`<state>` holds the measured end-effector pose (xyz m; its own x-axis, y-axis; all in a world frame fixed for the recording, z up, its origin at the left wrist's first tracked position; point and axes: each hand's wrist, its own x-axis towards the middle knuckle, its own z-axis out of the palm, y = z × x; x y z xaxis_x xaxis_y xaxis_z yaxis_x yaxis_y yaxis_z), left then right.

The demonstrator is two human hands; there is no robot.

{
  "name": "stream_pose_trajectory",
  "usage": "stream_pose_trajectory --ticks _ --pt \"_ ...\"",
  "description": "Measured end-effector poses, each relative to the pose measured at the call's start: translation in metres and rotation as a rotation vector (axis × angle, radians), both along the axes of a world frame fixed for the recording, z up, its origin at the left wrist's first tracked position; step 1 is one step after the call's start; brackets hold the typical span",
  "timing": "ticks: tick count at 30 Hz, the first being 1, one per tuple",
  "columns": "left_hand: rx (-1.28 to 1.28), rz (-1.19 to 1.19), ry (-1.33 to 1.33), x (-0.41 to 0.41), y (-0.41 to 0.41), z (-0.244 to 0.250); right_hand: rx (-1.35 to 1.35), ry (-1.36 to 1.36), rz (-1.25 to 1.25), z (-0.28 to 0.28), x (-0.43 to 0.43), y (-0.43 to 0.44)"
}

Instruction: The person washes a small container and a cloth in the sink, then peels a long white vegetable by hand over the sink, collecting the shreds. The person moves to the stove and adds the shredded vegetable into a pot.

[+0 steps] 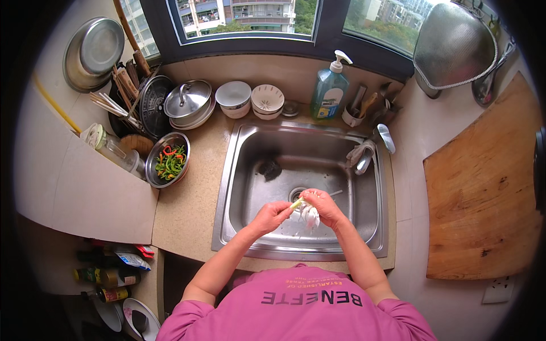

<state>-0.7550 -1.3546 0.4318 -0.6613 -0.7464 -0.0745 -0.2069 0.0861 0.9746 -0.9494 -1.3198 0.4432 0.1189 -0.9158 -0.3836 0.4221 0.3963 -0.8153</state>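
Observation:
Above the steel sink point(256, 204), my hands meet over the drain point(296, 194). My left hand point(273, 216) pinches one end of a pale green stalk point(297, 203). Curled around its other end is my right hand point(322, 207), from which white strands or peels point(310, 216) hang down. I cannot tell whether they are garlic or spring onion. In the basin's far left part lies a dark scrubbing pad point(270, 169). A thin white piece point(336, 193) rests on the sink floor right of the drain.
A chrome faucet point(365, 162) with a cloth point(357, 154) draped on it overhangs the basin's right side. On the left counter stands a metal bowl point(152, 177) of cut peppers. Behind the sink are bowls point(233, 100) and a soap bottle point(328, 91). A wooden board point(477, 192) leans at right.

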Motion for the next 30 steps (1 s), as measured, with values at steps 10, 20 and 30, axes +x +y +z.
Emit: stream_pose_trajectory --ticks 10,20,30 --pt "-0.497 0.089 0.066 -0.011 0.002 0.018 0.154 -0.619 -0.152 -0.028 0.01 0.005" --pt "0.018 0.408 0.385 -0.017 0.008 -0.001 0.164 -0.543 -0.143 -0.043 0.024 -0.003" --pt "0.282 0.827 0.42 0.0 -0.028 -0.006 0.149 -0.504 -0.338 -0.051 0.021 0.002"
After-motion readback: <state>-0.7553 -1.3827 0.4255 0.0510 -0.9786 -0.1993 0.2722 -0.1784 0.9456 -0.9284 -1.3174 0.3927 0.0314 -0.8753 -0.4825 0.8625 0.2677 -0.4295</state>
